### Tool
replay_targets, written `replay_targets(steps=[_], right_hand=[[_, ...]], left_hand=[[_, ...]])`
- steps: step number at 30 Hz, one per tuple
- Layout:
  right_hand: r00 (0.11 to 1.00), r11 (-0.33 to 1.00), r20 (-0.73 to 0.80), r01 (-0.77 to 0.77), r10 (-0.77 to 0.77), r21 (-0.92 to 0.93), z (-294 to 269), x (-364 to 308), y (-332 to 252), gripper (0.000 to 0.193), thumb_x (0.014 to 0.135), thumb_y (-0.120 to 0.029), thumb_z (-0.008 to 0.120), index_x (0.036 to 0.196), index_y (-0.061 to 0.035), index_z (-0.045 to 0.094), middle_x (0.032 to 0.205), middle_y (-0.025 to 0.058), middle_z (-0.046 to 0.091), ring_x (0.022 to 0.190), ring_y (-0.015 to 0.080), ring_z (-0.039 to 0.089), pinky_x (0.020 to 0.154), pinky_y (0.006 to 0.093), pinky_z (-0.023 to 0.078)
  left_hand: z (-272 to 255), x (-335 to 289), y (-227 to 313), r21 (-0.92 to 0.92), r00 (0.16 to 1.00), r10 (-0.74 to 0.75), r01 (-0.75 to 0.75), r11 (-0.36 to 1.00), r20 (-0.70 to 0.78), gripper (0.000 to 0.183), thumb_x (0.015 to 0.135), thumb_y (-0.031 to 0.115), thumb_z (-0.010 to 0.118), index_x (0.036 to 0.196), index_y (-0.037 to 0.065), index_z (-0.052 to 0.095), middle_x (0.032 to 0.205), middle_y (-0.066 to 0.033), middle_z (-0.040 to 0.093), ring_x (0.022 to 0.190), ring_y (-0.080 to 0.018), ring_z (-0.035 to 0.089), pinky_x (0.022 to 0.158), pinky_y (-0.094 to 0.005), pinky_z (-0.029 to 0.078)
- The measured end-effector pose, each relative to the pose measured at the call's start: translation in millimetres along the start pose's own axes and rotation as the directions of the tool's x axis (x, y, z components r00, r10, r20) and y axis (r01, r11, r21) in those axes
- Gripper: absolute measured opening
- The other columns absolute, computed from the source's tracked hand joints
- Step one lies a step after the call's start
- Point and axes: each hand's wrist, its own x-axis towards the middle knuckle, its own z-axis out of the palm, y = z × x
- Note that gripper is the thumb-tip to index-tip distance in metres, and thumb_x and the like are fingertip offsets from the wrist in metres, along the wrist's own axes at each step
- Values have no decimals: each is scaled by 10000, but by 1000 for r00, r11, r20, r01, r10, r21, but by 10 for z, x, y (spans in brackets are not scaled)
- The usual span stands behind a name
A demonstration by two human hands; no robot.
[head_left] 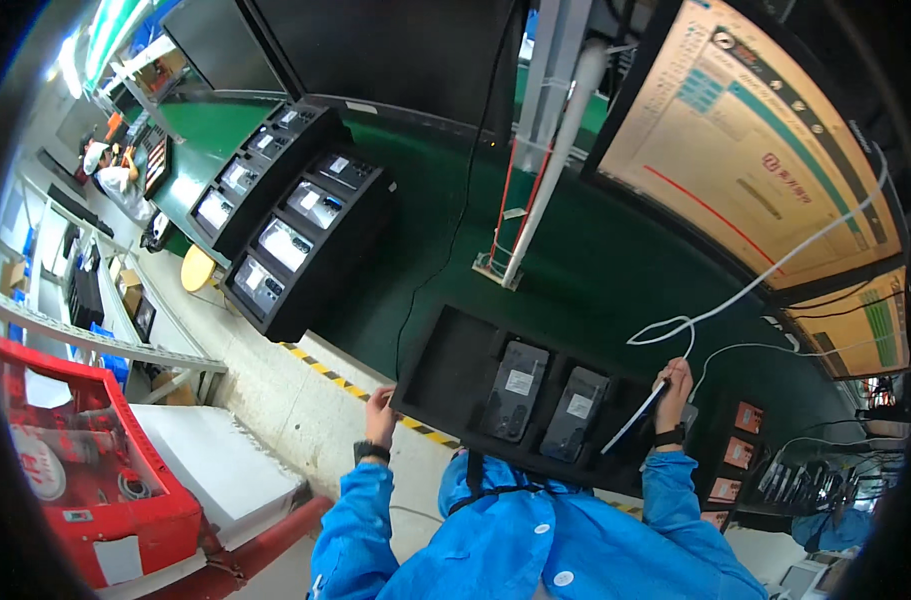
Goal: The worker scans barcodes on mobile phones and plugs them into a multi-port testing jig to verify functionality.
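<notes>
At the far left there's a red cabinet (135,490) with a clear front, and beyond it a co-worker (125,190) in a white cap sits well apart from us. Next along the green bench (425,170) stand two black racks (340,260) loaded with phones. Then comes the left hand (379,420), its fingers bent at the left end of a black tray (445,355); whether they grip that edge or merely rest there, I can't tell. Inside the tray lie two dark phones side by side, the left phone (518,390) and the right phone (575,415), each with a pale label and its long axis running away from the wearer, leaning a little rightward. Just right of them is the slim device (633,418), closed between the thumb and fingers of the right hand (673,392). It shows nearly edge-on, tipped up over the tray, its long axis slanting from the fingers down leftward, so its free end points toward the right phone and the right hand is clearly the nearer. A white cable (687,328) loops just above those fingers; I can't see whether it plugs in. Furthest right, a monitor (745,150) glows over the bench
</notes>
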Motion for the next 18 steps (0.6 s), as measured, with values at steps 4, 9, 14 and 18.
replay_targets(steps=[4, 9, 14, 18], right_hand=[[945, 947, 262, -250, 194, 200, 173, -117, -331, 336, 987, -425, 461, 885, -107, 497, 564, -39, 412, 521, 65, 395, 452, 214, 279], [907, 601, 367, -413, 206, 685, 279, -250, -415, 341, 1039, -319, 323, 807, -133, 489, 453, -32, 374, 704, 122, 432, 765, 330, 358], [948, 663, 19, -237, 319, 710, 422, -348, -663, 294, 1016, -317, 404, 765, -172, 454, 631, -46, 409, 694, 129, 436, 847, 359, 377], [930, 510, 156, -317, 333, 799, 354, -323, -592, 299, 1014, -306, 408, 752, -165, 438, 514, -56, 357, 633, 118, 404, 848, 354, 364]], left_hand=[[252, 445, -19, 13, 936, 253, -264, 964, 243, 292, 904, 156, 588, 1153, 4, 569, 1028, -76, 640, 1018, -141, 573, 895, -277, 449], [404, 929, -324, 338, 916, 289, -375, 864, 276, 280, 896, 171, 594, 1122, 8, 567, 977, -77, 636, 937, -142, 575, 824, -286, 467], [461, 1244, -602, 440, 911, 235, -374, 817, 338, 275, 895, 174, 593, 1116, 14, 563, 945, -73, 634, 881, -141, 581, 778, -283, 475], [283, 1306, -561, 445, 913, 247, -378, 811, 326, 270, 895, 177, 593, 1111, 18, 559, 920, -69, 632, 836, -140, 586, 742, -280, 481]])
